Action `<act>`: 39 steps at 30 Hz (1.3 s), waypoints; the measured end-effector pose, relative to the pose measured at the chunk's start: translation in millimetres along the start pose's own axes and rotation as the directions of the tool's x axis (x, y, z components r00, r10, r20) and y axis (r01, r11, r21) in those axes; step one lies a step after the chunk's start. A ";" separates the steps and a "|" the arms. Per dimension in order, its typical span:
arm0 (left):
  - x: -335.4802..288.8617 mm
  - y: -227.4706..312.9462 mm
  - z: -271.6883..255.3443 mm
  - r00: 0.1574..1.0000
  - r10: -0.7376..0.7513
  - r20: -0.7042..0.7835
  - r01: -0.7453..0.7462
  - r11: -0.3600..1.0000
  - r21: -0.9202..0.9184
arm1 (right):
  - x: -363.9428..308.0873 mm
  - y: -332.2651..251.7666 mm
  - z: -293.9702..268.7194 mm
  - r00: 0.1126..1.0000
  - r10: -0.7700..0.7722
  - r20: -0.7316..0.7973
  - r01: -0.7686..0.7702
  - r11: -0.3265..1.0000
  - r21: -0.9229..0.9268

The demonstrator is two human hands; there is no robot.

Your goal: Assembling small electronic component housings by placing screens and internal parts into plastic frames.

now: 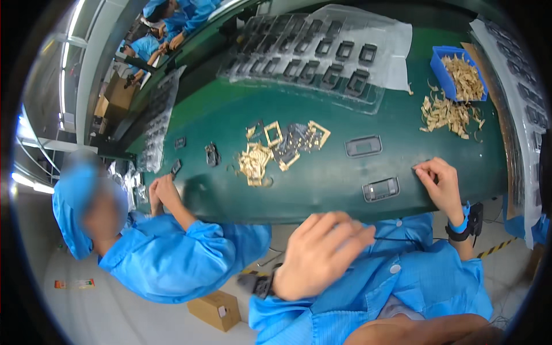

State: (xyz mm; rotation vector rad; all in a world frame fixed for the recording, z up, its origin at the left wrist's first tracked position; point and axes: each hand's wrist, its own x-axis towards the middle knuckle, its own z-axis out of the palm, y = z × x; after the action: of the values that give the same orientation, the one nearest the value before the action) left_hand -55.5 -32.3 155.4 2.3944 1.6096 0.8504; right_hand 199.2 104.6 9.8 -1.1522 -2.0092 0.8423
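Right hand (440, 183) grip on belt edge (322, 204); two black frames (372, 168) nearby.

Dark rectangular frame (380, 189) flat at green belt's near edge; second frame (363, 146) behind

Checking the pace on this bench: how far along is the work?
Looks done: two dark rectangular frames lie apart on the green table. In hand: the right hand rests at the table edge near one; the left hand is raised off it. Left: a tangle of tan and dark frame pieces, plus tan scraps by the blue bin.
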 end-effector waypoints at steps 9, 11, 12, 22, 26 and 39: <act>-40.7 -50.3 119.0 0.870 -0.487 -0.079 0.432 0.829 -0.354 | -1.3 -3.0 14.4 0.992 -0.051 -0.113 0.040 0.994 -0.102; -44.6 -51.8 124.5 0.867 -0.484 -0.118 0.423 0.841 -0.338 | 1.2 -3.0 14.9 0.992 -0.056 -0.113 0.043 0.992 -0.116; -45.2 -53.5 126.3 0.871 -0.479 -0.111 0.420 0.841 -0.340 | 2.6 -3.2 13.8 0.991 -0.068 -0.115 0.053 0.990 -0.129; -39.8 -53.0 134.2 0.884 -0.455 -0.107 0.410 0.865 -0.288 | 0.5 -5.8 14.4 0.994 -0.038 -0.107 0.025 0.993 -0.112; -40.2 -53.9 134.6 0.887 -0.450 -0.106 0.407 0.869 -0.280 | -0.6 -4.6 14.1 0.995 -0.030 -0.090 0.015 0.987 -0.159; -39.4 -54.4 135.6 0.881 -0.461 -0.107 0.416 0.861 -0.293 | 0.4 -0.7 14.6 0.995 -0.050 -0.088 0.041 0.994 -0.097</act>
State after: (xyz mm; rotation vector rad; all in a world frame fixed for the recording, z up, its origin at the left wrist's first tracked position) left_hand -39.8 -17.8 5.5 1.7113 1.8660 1.1125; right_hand 187.2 101.7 2.1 -1.1710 -2.0115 0.6666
